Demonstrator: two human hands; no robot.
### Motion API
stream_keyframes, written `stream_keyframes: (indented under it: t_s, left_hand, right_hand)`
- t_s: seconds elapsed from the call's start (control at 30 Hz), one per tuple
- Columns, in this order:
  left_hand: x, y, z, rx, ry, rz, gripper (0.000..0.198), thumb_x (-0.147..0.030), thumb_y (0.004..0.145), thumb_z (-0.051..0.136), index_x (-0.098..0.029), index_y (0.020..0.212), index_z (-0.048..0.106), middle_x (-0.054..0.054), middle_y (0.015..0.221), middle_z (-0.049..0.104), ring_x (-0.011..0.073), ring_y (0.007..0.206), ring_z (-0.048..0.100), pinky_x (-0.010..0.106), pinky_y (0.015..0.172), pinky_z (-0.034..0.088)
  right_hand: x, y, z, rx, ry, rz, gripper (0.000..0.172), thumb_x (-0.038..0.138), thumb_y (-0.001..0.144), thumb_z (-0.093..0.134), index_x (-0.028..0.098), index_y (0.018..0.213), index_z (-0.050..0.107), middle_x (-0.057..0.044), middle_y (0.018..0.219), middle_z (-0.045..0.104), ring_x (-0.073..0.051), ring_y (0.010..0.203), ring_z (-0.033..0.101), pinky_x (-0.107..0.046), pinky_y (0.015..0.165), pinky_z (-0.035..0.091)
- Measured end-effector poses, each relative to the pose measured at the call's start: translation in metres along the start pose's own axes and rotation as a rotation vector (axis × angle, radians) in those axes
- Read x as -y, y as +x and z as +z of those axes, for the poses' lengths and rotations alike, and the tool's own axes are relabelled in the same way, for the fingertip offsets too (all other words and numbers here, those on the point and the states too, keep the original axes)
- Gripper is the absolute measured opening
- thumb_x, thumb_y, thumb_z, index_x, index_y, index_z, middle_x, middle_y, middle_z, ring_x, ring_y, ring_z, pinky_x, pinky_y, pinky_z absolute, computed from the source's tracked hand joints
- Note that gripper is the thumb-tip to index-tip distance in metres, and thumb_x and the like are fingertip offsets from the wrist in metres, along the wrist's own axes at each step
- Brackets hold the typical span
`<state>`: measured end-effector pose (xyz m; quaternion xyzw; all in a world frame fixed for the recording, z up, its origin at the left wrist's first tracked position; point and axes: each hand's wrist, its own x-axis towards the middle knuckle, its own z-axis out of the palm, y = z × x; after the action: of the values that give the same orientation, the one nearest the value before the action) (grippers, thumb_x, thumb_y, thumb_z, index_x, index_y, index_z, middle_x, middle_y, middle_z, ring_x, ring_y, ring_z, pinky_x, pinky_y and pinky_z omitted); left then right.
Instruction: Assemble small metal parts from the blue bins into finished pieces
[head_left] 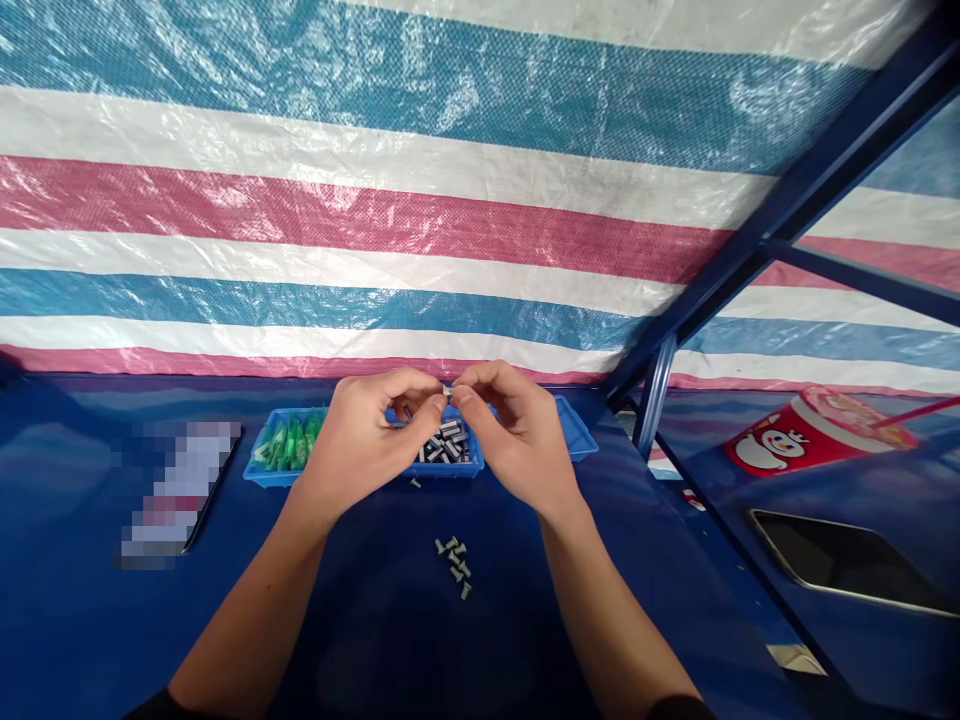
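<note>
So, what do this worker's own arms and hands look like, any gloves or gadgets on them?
No gloves: the left hand and right hand are bare. The forearms are uncovered too, with no watch, cable or band visible. Black sleeves just show at the bottom edge.
</note>
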<state>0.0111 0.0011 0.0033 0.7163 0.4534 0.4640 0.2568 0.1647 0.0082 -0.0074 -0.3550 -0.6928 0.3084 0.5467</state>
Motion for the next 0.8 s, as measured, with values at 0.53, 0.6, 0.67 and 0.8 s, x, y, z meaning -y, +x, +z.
stream_keyframes:
  t_s: [0.53, 0.6, 0.67, 0.8]
  left_hand:
    - [0.0016, 0.0037, -0.005, 0.155, -0.274, -0.16, 0.021, -0.035, 0.084, 0.06, -0.015, 0.082, 0.066, 0.001, 0.074, 0.066, 0.012, 0.067, 0.06, 0.021, 0.059, 0.047]
    - [0.0031, 0.0026, -0.0039, 0.132, -0.306, -0.131, 0.016, -0.03, 0.083, 0.062, -0.016, 0.088, 0.066, 0.002, 0.078, 0.068, 0.0124, 0.071, 0.062, 0.021, 0.063, 0.049]
    - [0.0038, 0.0013, -0.002, 0.09, -0.317, -0.096, 0.015, -0.026, 0.082, 0.063, -0.016, 0.092, 0.065, 0.001, 0.079, 0.068, 0.0124, 0.072, 0.063, 0.021, 0.065, 0.049]
    - [0.0026, -0.0011, 0.0028, 0.014, -0.259, -0.023, 0.015, -0.02, 0.081, 0.062, -0.017, 0.095, 0.064, -0.001, 0.075, 0.067, 0.0106, 0.069, 0.062, 0.021, 0.065, 0.048]
  right_hand:
    - [-0.0043, -0.0028, 0.0007, -0.009, -0.007, -0.22, 0.017, 0.008, 0.083, 0.053, 0.021, 0.094, 0.055, -0.003, 0.09, 0.058, -0.016, 0.084, 0.057, -0.034, 0.075, 0.048]
    - [-0.0029, -0.0023, -0.0007, -0.028, -0.003, -0.187, 0.015, 0.011, 0.082, 0.056, 0.02, 0.094, 0.056, -0.003, 0.09, 0.059, -0.016, 0.083, 0.057, -0.034, 0.073, 0.047]
    - [-0.0014, -0.0015, -0.0022, -0.036, 0.008, -0.129, 0.009, 0.014, 0.082, 0.059, 0.019, 0.089, 0.057, -0.002, 0.086, 0.059, -0.015, 0.078, 0.056, -0.032, 0.07, 0.046]
    - [0.0021, -0.0015, -0.0027, -0.012, 0.081, -0.051, 0.007, 0.013, 0.082, 0.058, 0.019, 0.08, 0.056, 0.002, 0.073, 0.057, -0.011, 0.067, 0.053, -0.028, 0.062, 0.043]
